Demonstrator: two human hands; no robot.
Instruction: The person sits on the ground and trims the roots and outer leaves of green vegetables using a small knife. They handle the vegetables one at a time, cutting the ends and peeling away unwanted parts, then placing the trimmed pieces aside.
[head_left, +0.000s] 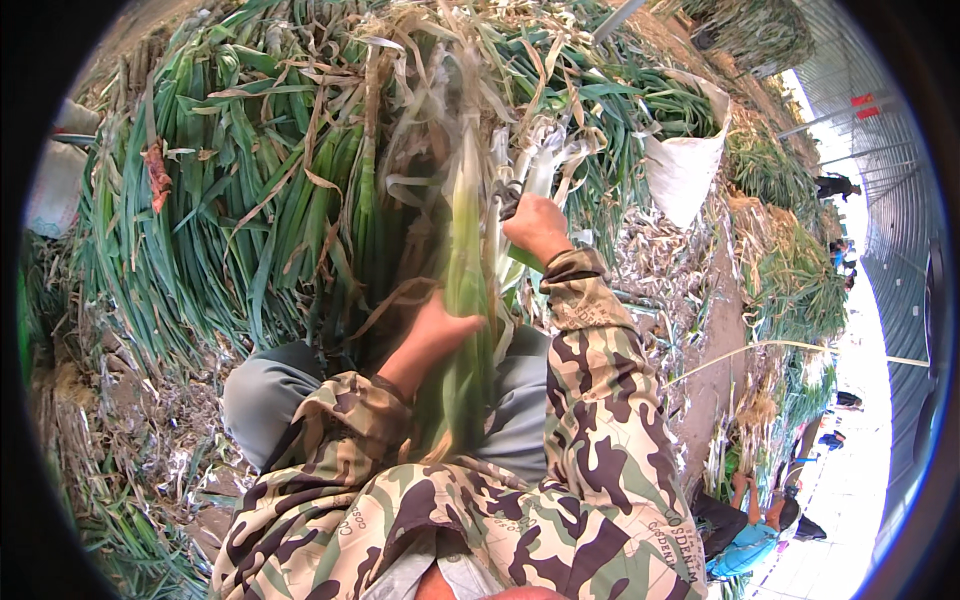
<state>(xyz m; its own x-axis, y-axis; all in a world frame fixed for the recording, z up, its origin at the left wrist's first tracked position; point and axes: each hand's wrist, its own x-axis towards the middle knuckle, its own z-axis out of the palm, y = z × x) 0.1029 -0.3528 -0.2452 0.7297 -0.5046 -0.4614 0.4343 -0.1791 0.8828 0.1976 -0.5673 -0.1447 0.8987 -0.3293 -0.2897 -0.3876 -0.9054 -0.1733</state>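
Observation:
My left hand (433, 339) is wrapped around a large green onion or leek (466, 247), its thumb lying across the green part. The stalk stands upright in front of my lap, with its pale root end farthest from me and blurred. Beside it, my right hand (537, 225) is closed around a small dark object (508, 199), too blurred to name, perhaps a tool. Just past that hand lie several white peeled stalks (544, 161) with their roots away from me. A thick heap of green onions (247, 187) spreads to the left and ahead.
Dry peelings (660, 262) litter the ground on the right and also lie to the left. A white sheet or sack (686, 172) hangs over the heap at right. More onion piles (787, 255) line the far right, where another person in blue (746, 547) sits. A pale sack (56, 187) stands far left.

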